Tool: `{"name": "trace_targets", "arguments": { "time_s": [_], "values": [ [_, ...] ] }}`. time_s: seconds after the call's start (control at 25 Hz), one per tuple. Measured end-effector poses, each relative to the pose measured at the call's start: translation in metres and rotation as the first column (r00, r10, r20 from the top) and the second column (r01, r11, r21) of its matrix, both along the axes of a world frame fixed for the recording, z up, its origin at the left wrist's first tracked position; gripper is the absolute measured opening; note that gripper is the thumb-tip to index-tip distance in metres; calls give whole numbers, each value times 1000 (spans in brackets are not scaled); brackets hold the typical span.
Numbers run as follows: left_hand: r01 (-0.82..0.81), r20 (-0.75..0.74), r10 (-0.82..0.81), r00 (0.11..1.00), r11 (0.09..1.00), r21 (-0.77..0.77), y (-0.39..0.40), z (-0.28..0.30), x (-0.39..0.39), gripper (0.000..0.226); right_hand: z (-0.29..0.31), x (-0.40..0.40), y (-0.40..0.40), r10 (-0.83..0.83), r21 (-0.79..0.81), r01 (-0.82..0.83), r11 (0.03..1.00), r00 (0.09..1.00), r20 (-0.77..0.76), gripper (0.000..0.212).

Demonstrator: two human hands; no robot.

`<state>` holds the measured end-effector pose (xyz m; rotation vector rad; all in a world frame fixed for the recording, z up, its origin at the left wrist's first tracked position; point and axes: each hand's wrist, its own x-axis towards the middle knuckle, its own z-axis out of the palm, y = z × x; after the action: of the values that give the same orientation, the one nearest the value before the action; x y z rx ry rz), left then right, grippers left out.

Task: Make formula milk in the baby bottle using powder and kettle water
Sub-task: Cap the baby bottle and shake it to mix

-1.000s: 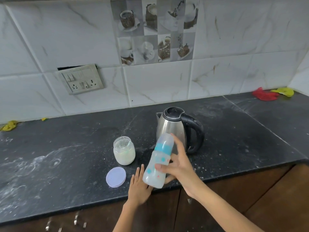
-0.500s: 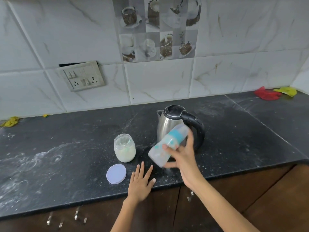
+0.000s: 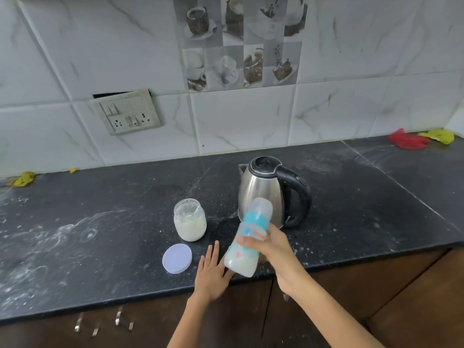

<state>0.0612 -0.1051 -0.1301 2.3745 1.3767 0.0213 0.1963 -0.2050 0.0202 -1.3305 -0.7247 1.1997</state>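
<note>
My right hand [image 3: 272,249] grips the capped baby bottle [image 3: 247,238] around its middle, in the air over the counter's front edge. The bottle has a blue collar and holds white milk at its base; it leans with its cap up and to the right. My left hand [image 3: 212,272] lies flat and open on the counter, just left of the bottle's base. A steel kettle [image 3: 263,187] with a black handle stands behind the bottle. The open glass jar of powder [image 3: 190,220] is to the left, its lilac lid [image 3: 177,258] lying in front of it.
The black stone counter [image 3: 100,234] is dusted with white powder, mostly on its left half. A switch and socket plate [image 3: 126,112] sits on the tiled wall. Red and yellow cloths [image 3: 408,141] lie at the far right corner, a yellow scrap [image 3: 23,178] at far left.
The bottle swung from near upright to strongly tilted and back down toward upright, a shaking motion in my right hand. My left hand stayed flat on the counter.
</note>
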Motion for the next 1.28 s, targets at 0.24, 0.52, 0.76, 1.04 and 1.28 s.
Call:
{"name": "trace_targets", "arguments": {
  "time_s": [0.24, 0.52, 0.76, 1.04, 1.28],
  "values": [
    [21, -53, -21, 998, 1000, 2, 2, 1, 0, 60, 4, 12, -2, 52, -47, -77, 996, 916, -397, 32],
    [21, -52, -22, 998, 1000, -13, 3, -1, 0, 56, 15, 29, -12, 118, 17, -117, 993, 971, -210, 42],
    [15, -54, -15, 998, 1000, -12, 2, -1, 0, 56, 13, 31, -10, 84, -6, -84, 996, 993, 77, 52],
    [14, -53, -13, 999, 1000, 4, 3, -5, 0, 56, 7, 20, -4, -126, 284, 102, 953, 990, 69, 56],
    [13, -43, -13, 999, 1000, 0, 3, -3, 0, 56, 5, 23, 8, -245, 180, 269, 946, 959, -145, 48]
  ]
}}
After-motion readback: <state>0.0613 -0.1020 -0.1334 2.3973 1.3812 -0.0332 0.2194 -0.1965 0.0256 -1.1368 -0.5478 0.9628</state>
